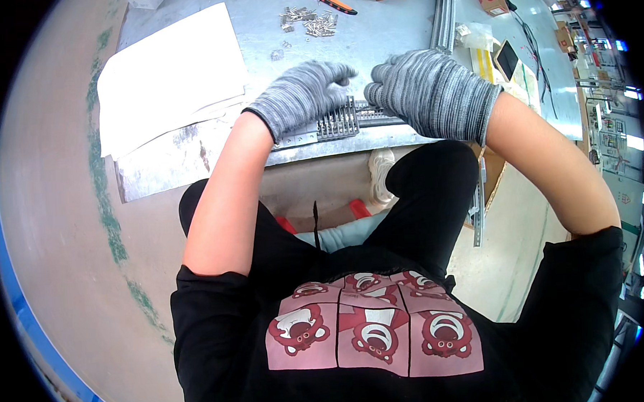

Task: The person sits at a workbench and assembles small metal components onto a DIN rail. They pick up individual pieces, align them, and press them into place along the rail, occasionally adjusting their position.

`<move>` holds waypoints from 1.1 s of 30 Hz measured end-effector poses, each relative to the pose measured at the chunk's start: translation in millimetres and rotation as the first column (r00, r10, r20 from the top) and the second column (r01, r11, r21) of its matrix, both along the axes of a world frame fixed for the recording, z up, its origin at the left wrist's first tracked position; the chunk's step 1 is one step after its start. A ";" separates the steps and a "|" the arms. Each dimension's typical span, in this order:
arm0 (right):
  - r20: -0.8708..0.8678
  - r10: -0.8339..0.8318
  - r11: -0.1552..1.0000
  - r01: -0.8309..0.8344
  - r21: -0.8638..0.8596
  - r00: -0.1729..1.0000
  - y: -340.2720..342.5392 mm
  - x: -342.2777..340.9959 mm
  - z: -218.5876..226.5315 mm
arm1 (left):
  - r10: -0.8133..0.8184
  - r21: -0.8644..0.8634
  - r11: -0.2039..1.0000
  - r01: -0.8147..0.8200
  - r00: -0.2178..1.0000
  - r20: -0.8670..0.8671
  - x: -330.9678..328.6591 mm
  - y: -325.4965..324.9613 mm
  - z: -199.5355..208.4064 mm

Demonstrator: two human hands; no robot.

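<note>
Both my hands wear grey striped knit gloves and hover over the near edge of the metal table. My left hand (299, 95) is bent inward with its fingers curled and slightly blurred; what they hold, if anything, cannot be made out. Just below it lies a dark row of terminal blocks (338, 123) with metal screws, partly covered by the hand. My right hand (432, 94) is closed, fingertips facing the left hand across a small gap, and its grip is hidden. Beneath the right fingers a slotted metal rail (373, 117) runs along the table edge.
White sheets (172, 71) cover the table's left side. Loose screws (318, 23) lie in a pile beyond my hands, near orange-handled pliers (333, 2). Grey rails (443, 16) lie at the back right, by a phone (506, 60) and black cables (535, 51).
</note>
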State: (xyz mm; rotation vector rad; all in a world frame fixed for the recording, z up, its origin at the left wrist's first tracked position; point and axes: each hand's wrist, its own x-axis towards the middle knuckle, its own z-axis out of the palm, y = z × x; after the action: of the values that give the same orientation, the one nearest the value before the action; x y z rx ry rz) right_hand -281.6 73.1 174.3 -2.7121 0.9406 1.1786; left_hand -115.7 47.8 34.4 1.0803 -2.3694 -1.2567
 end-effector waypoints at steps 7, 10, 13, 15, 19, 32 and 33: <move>0.181 -0.343 0.928 0.362 -0.088 0.922 10.5 4.3 -1.6 | -0.147 -0.024 0.987 0.156 0.965 0.217 -5.2 7.6 2.2; 0.188 -0.356 0.928 0.370 -0.047 0.916 6.7 6.1 4.7 | -0.143 -0.126 0.978 0.168 0.973 0.181 -2.6 9.0 -7.6; 0.174 -0.045 0.990 0.067 -0.124 0.984 5.5 -0.2 -5.7 | -0.182 -0.112 0.973 0.203 0.967 0.177 -5.9 6.7 0.3; 0.205 0.081 0.992 -0.060 -0.109 0.975 2.1 0.8 -3.7 | -0.183 -0.055 0.978 0.199 0.959 0.217 -9.0 3.5 2.0; -0.010 -0.120 0.993 0.120 -0.014 0.993 6.8 23.7 9.2 | -0.171 -0.094 0.977 0.189 0.970 0.175 -5.8 6.9 -6.0; 0.432 -0.553 0.810 0.580 0.081 0.712 21.8 -35.0 -8.7 | -0.185 -0.063 0.978 0.200 0.964 0.191 -5.2 7.2 5.0; 0.470 -0.551 0.811 0.575 0.107 0.689 24.7 -38.6 -4.5 | -0.181 -0.045 0.980 0.193 0.964 0.195 -6.5 5.9 5.8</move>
State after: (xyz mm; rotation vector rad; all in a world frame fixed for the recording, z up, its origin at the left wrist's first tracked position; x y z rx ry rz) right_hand -320.1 97.7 169.9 -2.2636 1.5497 0.3347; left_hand -122.2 53.6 40.2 1.0175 -2.6915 -1.1734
